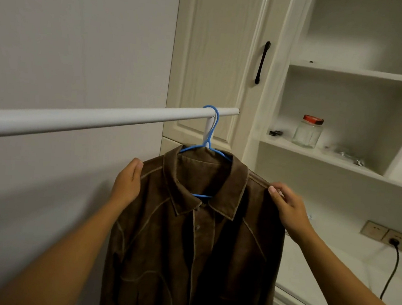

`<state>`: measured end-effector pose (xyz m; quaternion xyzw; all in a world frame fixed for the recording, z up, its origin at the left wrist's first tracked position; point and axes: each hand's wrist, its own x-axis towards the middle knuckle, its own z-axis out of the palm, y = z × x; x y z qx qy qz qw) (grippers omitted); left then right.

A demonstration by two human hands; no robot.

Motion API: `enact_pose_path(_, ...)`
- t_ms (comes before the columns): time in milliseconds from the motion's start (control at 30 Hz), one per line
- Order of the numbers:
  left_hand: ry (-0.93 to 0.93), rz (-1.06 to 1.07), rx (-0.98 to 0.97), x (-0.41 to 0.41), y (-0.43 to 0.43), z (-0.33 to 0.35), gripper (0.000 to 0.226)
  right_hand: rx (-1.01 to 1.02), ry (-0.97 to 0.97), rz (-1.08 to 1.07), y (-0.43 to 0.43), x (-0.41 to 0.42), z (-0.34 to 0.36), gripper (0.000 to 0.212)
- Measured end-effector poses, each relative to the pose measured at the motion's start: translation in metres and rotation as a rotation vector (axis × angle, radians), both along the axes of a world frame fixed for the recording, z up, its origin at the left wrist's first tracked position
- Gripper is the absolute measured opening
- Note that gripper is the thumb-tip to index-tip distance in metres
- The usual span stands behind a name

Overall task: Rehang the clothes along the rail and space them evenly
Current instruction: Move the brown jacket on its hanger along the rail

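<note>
Near the far end of the white rail (100,119), in the head view, a brown shirt (194,249) hung on a blue hanger (212,126) hooked over the bar. The left hand (126,184) curled round one shoulder of the shirt and the right hand (287,208) pinched the other shoulder seam. The step looked like squaring the garment on its hanger. Spacing would next call for sliding the hook along the rail; no other clothes showed. On a shelf (328,156) beside it, a red-lidded glass jar (308,132) appeared empty.
</note>
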<state>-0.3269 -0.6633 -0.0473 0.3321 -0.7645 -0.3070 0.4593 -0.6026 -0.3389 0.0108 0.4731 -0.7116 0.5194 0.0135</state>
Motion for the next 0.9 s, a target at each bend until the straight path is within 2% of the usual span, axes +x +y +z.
enact_pose_path(133, -0.024, 0.011, -0.012, 0.0, 0.002, 0.0, 0.035, 0.063, 0.079, 0.021, 0.008, -0.011, 0.015, 0.021)
enact_pose_path(367, -0.103, -0.026, -0.09, 0.001, 0.005, 0.009, 0.033, 0.049, 0.125, -0.147, 0.0, -0.022, 0.031, 0.02)
enact_pose_path(467, -0.109, -0.033, -0.095, 0.008, 0.0, 0.009, 0.034, 0.07, 0.167, -0.123, -0.011, -0.02, 0.034, 0.023)
enact_pose_path(567, -0.123, -0.059, -0.061, 0.012, 0.0, 0.006, 0.036, 0.114, 0.137, -0.062, -0.015, -0.019, 0.023, 0.025)
enact_pose_path(700, -0.114, -0.098, -0.005, 0.012, 0.007, 0.007, 0.037, 0.164, 0.017, -0.012, -0.01, -0.013, 0.011, 0.037)
enact_pose_path(800, -0.084, -0.136, 0.102, 0.015, 0.007, 0.004, 0.042, 0.216, 0.019, 0.035, -0.008, -0.009, 0.01, 0.022)
enact_pose_path(900, -0.115, -0.129, 0.249, 0.022, -0.005, 0.002, 0.064, 0.268, 0.046, 0.085, -0.01, -0.009, 0.01, 0.016)
